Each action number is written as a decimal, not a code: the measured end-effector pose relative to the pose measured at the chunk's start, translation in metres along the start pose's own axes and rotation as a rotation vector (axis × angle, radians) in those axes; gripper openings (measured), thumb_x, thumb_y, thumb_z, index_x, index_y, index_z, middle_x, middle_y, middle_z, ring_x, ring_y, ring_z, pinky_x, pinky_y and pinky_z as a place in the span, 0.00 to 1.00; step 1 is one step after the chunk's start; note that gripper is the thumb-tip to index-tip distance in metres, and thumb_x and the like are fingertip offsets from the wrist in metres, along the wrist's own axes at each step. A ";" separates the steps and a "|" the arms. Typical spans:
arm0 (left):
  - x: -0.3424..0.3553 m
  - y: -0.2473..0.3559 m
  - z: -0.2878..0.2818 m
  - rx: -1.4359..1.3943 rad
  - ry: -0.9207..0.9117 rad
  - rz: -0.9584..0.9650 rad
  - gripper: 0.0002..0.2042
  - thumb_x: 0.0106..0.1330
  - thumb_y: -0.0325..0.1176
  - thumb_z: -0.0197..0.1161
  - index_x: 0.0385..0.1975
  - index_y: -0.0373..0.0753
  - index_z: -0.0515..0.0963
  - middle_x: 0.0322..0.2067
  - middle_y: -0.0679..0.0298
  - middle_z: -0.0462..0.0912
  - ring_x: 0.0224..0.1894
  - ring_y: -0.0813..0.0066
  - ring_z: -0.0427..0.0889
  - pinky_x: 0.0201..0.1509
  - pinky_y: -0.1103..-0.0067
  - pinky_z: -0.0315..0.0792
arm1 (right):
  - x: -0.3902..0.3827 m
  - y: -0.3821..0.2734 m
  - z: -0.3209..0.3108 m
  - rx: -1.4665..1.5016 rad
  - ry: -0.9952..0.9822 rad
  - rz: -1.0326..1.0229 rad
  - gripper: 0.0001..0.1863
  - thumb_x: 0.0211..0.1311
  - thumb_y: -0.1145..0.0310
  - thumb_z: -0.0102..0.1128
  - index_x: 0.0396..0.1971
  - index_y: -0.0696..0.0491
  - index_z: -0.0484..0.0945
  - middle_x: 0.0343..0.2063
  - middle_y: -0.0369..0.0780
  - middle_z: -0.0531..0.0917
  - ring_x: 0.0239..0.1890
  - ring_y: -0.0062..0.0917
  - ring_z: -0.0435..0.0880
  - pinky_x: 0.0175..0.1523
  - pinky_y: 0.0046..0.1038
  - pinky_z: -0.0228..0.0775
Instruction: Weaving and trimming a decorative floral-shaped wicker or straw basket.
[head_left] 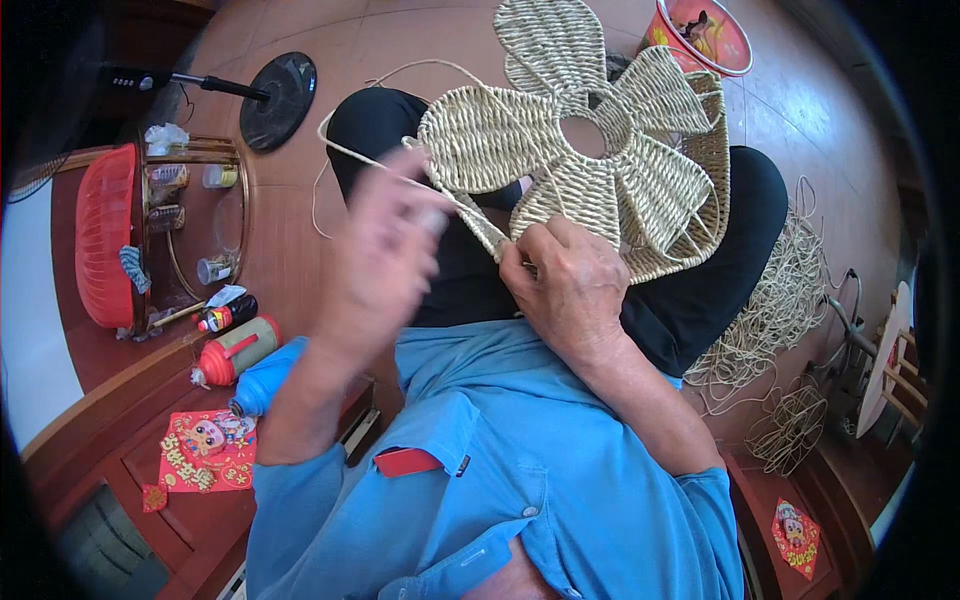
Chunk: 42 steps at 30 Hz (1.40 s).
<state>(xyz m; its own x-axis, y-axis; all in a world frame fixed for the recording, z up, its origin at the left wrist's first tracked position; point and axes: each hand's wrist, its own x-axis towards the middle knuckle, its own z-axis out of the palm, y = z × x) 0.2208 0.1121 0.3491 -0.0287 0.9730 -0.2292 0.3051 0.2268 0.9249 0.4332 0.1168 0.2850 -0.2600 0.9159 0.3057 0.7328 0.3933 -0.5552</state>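
Observation:
A flower-shaped piece woven from straw-coloured cord (480, 135) lies over my lap, its broad petals spreading around a round central hole. Behind the petals on the right shows a woven curved wall (712, 190). My right hand (570, 280) is closed, pinching the near woven edge between thumb and fingers. Smeared by motion, my left hand (385, 245) is raised left of the petals, beside a loose strand of cord (352, 152). Whether its fingers grip that strand cannot be made out. The strand loops out leftward past my knee.
A heap of loose cord (775, 300) lies on the floor at right, with a smaller coil (790, 430) nearer. A red patterned bucket (735, 70) stands at far right. Leftward are a fan base (278, 100), a red plastic basket (105, 235), jars (215, 268) and a thermos flask (235, 350).

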 end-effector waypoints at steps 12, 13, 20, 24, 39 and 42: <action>0.005 -0.011 0.042 0.021 -0.264 -0.099 0.25 0.83 0.26 0.50 0.79 0.37 0.64 0.46 0.56 0.85 0.28 0.80 0.82 0.28 0.80 0.80 | -0.011 0.006 -0.014 0.108 -0.054 0.024 0.10 0.65 0.66 0.75 0.29 0.51 0.82 0.27 0.39 0.80 0.30 0.36 0.85 0.38 0.39 0.76; 0.008 -0.011 0.042 -0.070 -0.312 -0.130 0.25 0.84 0.28 0.49 0.79 0.35 0.63 0.44 0.58 0.83 0.27 0.80 0.82 0.26 0.81 0.80 | -0.014 0.007 -0.018 0.125 -0.068 0.042 0.08 0.65 0.66 0.75 0.33 0.51 0.83 0.28 0.40 0.81 0.31 0.37 0.86 0.39 0.39 0.77; 0.032 -0.014 0.044 -0.275 -0.467 -0.392 0.27 0.88 0.37 0.48 0.80 0.30 0.59 0.40 0.61 0.75 0.24 0.80 0.82 0.21 0.82 0.78 | -0.023 0.010 -0.035 0.160 -0.156 0.151 0.10 0.67 0.69 0.74 0.44 0.50 0.84 0.35 0.41 0.82 0.36 0.39 0.86 0.44 0.40 0.78; 0.032 -0.010 0.040 -0.383 -0.464 -0.435 0.34 0.90 0.53 0.46 0.80 0.30 0.60 0.51 0.53 0.72 0.24 0.81 0.80 0.18 0.85 0.73 | -0.019 0.010 -0.040 0.134 -0.154 0.131 0.09 0.67 0.69 0.74 0.44 0.49 0.85 0.37 0.40 0.83 0.37 0.39 0.87 0.44 0.40 0.78; 0.026 -0.012 0.040 -0.185 -0.422 -0.307 0.31 0.89 0.55 0.46 0.76 0.34 0.68 0.46 0.57 0.80 0.24 0.80 0.81 0.18 0.83 0.71 | -0.003 0.000 -0.034 -0.004 -0.287 0.079 0.06 0.68 0.70 0.69 0.40 0.51 0.81 0.37 0.41 0.79 0.40 0.36 0.86 0.45 0.39 0.79; 0.019 -0.011 0.042 0.234 -0.260 0.065 0.22 0.89 0.43 0.49 0.70 0.33 0.75 0.39 0.55 0.86 0.27 0.76 0.86 0.26 0.77 0.79 | -0.007 -0.003 -0.031 -0.175 -0.281 -0.120 0.08 0.64 0.71 0.66 0.41 0.50 0.78 0.37 0.40 0.77 0.42 0.34 0.84 0.47 0.36 0.78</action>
<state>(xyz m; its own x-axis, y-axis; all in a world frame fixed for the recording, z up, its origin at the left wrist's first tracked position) 0.2571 0.1262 0.3215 0.2323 0.9347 -0.2692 0.5090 0.1190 0.8525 0.4522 0.1066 0.3087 -0.4962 0.8596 0.1220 0.7768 0.5023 -0.3799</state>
